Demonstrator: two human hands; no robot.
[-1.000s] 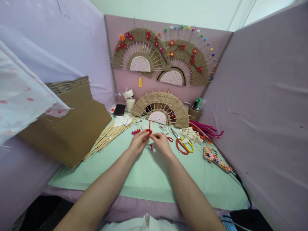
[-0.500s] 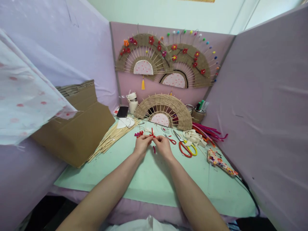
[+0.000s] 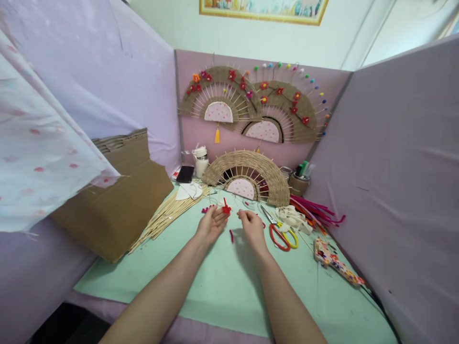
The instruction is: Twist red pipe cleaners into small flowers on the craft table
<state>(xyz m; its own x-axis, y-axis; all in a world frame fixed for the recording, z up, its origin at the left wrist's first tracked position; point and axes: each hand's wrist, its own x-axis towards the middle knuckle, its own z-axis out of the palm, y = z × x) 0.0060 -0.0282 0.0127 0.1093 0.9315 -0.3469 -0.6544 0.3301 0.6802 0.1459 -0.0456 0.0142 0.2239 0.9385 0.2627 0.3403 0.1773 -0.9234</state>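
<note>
Framed picture (image 3: pixel 263 13) at 12 o'clock: upper part cropped. Spotted cloth (image 3: pixel 39 157), 9 o'clock: left side cropped. Forearms leave the frame at 7 and 5 o'clock; the cord (image 3: pixel 383 309) at 4. Magenta flowers (image 3: pixel 207 209) partly masked by the left hand (image 3: pixel 211 227), at its 11 o'clock. Small red scissors (image 3: pixel 264 225), 3 o'clock of the right hand (image 3: pixel 252 230): mostly covered. Anything pinched in that hand: too small to identify. Dark items behind the standing fan (image 3: pixel 247 160): partly screened, unidentified.
</note>
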